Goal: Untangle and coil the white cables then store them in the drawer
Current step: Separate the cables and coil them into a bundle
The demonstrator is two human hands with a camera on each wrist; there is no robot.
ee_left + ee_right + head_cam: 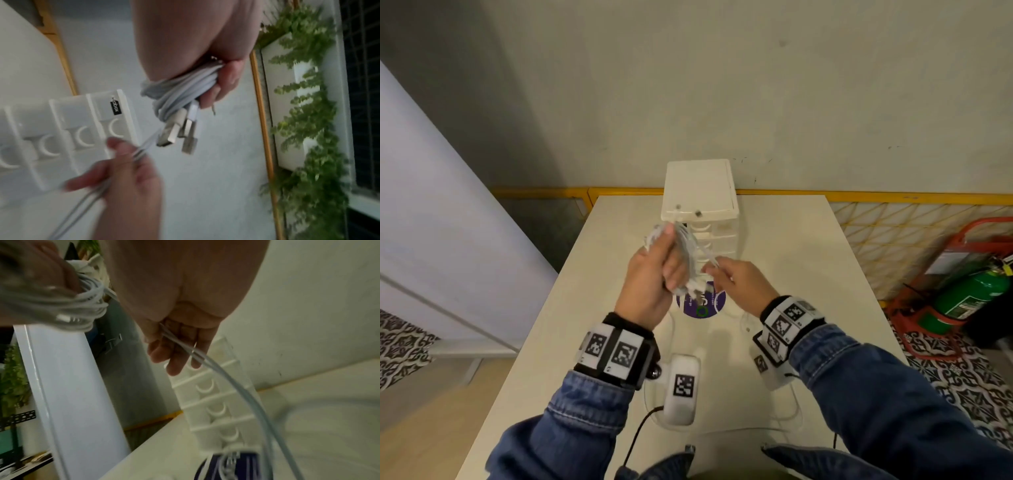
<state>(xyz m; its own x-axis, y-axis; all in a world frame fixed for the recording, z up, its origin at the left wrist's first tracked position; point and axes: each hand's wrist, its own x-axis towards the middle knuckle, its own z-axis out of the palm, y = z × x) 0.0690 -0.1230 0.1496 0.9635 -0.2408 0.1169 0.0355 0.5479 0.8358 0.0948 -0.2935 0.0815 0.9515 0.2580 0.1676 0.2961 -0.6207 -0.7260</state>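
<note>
Currently mid-coil. Left hand (650,274) is raised above the table (808,274), fingers and thumb curled round a bundle of white cables (180,91) wound into loops; the grip pins the finished turns so they can't spring open. USB plugs (179,134) poke out below the left fingers (226,81), kept outside the loops, likely so the ends stay findable.

Right hand (739,281) sits just beside the left, slightly lower, pinching two loose strands (185,347) between thumb and fingers. The strands run from the bundle through this pinch and trail down past the right wrist toward the table. Judgement: the right hand is feeding slack and keeping tension so the next wrap lies flat.

Beyond both hands stands the white drawer tower (700,205), drawers (213,402) all appear pushed in, so storing is not yet done. A purple round sticker or disc (702,305) lies on the table under the hands. More cable seems to lie on the table near the wrists, hard to tell how much.

Risk: trailing strands could snag or twist as they're pulled up.
</note>
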